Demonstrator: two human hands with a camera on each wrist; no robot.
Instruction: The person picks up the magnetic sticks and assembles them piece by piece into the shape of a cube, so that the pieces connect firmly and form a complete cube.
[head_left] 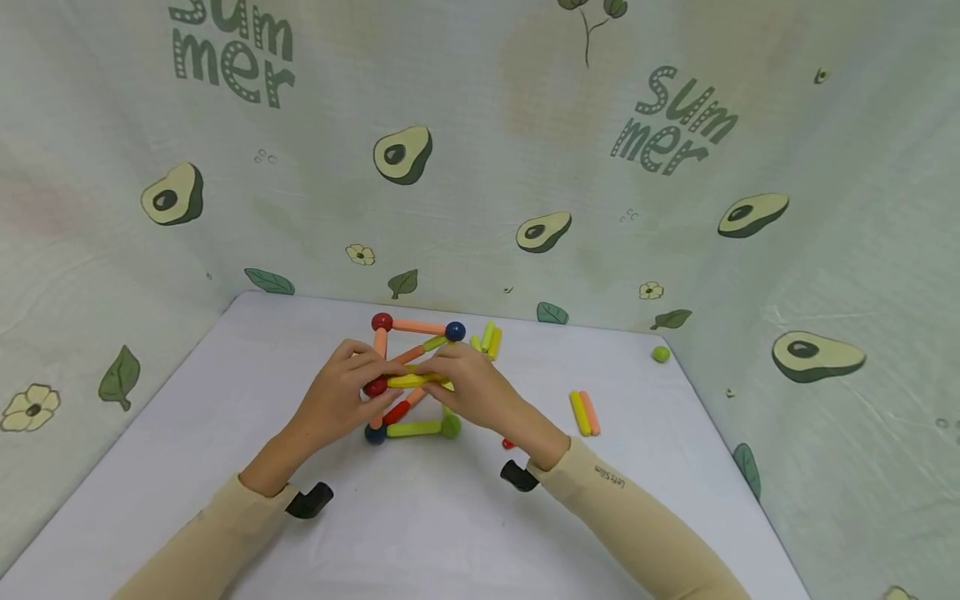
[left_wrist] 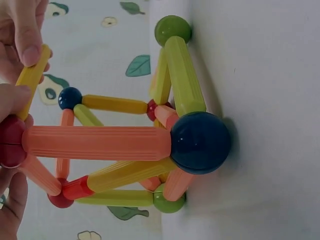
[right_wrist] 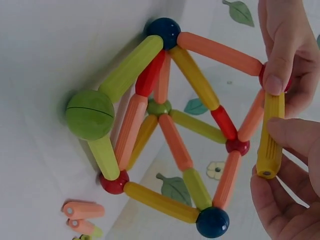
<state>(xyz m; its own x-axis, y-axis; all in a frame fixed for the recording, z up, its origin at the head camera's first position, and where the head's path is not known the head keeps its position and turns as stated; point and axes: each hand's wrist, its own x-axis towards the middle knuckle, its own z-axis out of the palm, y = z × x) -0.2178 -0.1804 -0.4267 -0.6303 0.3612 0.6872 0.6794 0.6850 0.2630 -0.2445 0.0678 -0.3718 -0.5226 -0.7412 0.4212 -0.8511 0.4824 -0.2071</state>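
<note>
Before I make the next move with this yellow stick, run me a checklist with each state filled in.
1. Yellow stick pinched by the right hand: ok.
2. Red ball held by the left hand: ok.
3. Stick's near end fully seated on that ball: cannot tell; the joint is partly covered.
4. Stick's far end joined to a ball: not ok; it is bare.
5. Loose green ball on the table: ok, at the head view's right.

Forward-down head view, close wrist views, stick structure [right_wrist: 175,142] in all
</note>
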